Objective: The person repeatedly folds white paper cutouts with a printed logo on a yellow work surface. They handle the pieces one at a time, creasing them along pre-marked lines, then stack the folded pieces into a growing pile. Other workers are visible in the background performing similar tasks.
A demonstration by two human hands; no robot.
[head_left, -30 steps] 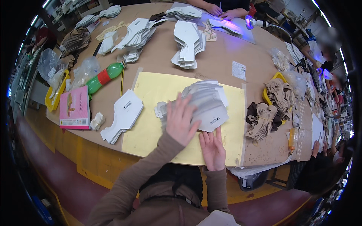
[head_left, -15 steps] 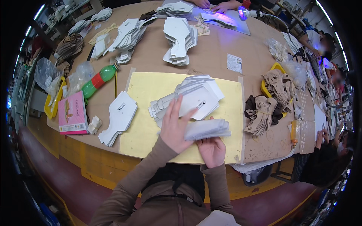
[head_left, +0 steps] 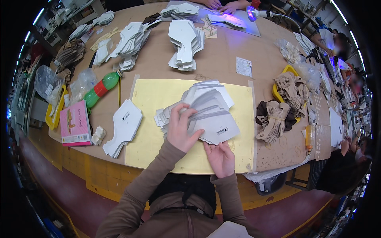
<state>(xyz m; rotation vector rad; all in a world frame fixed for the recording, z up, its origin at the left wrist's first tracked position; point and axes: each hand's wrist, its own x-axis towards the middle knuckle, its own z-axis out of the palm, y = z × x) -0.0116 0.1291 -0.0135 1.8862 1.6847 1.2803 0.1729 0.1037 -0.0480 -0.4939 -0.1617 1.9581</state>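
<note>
A stack of white bottle-shaped cut pieces (head_left: 204, 101) lies fanned on the yellow sheet (head_left: 152, 95) in front of me, the nearest ones bent away from those behind. My left hand (head_left: 180, 129) reaches across the stack's left side, fingers curled over the pieces and thumb against the near ones. At the near edge, my right hand (head_left: 221, 158) grips the lowest pieces, thumb near the edge and fingers partly under them. A second small pile of white cut pieces (head_left: 126, 123) lies left of my left hand.
Farther off stand more piles of white pieces (head_left: 182, 41). Left are a green bottle (head_left: 104, 88) and a pink notebook (head_left: 75, 125); right, bundled beige strips (head_left: 274, 121) and a yellow basket (head_left: 291, 71). A lamp (head_left: 254, 14) lights another person's hands (head_left: 228, 6).
The near pieces have swung down and spread out, showing a broad white face. My left fingers have curled more; my right hand stays at the near edge. The view has shifted slightly.
</note>
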